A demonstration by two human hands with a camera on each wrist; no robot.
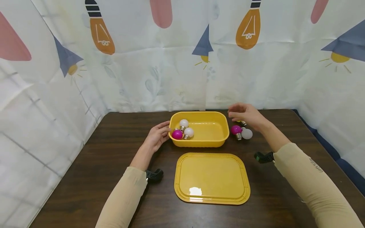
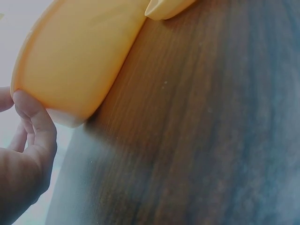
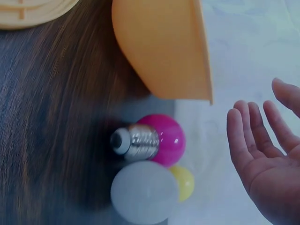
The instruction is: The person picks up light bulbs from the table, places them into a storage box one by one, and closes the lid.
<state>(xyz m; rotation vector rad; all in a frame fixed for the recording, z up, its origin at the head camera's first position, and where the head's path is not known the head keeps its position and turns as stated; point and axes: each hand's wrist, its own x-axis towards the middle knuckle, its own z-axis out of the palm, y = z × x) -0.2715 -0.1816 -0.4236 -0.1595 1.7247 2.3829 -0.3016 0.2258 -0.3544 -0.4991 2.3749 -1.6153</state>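
Note:
A yellow plastic box [image 1: 205, 143] stands near the back of the table with two white bulbs [image 1: 188, 132] and a magenta bulb [image 1: 177, 134] at its left end. My left hand [image 1: 157, 136] pinches the box's left rim with its fingertips; in the left wrist view, fingers lie on both sides of that rim. Above loose bulbs at the box's right, my right hand [image 1: 247, 116] is raised with relaxed fingers and holds nothing. Those are a magenta bulb [image 3: 171, 140], a white bulb [image 3: 145, 193] and a yellow bulb [image 3: 185, 183], the last partly hidden.
A flat yellow lid [image 1: 212, 177] with a raised rim lies in front of the box. The dark wood-grain table [image 1: 114, 177] ends at a printed white curtain [image 1: 176, 79] behind and at the sides.

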